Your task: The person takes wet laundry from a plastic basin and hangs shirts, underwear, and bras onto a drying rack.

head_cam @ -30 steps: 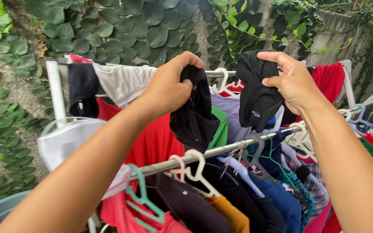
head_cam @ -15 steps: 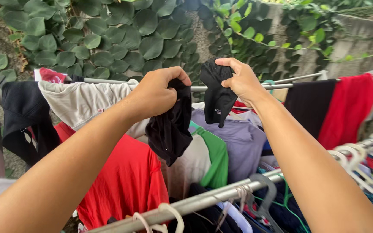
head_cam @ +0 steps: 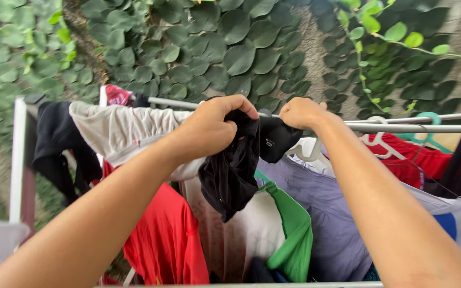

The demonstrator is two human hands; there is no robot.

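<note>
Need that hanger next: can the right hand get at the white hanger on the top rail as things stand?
Probably yes. The right hand rests on the top rail right beside the white hanger, with nothing between them, but its fingers grip a black cloth, so it would have to let go first.

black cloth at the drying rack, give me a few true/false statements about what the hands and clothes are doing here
1. The left hand grips a black garment that hangs down below it. True.
2. The right hand is at the upper rail of the rack. True.
3. The right hand is empty, well away from any cloth. False: it is right against a smaller black piece by the rail.
4. A yellow shirt hangs directly under the left forearm. False: a red shirt hangs there.
5. A leafy vine-covered wall stands behind the rack. True.
6. The pale garment lies on the ground. False: it is draped over the rail.
</note>
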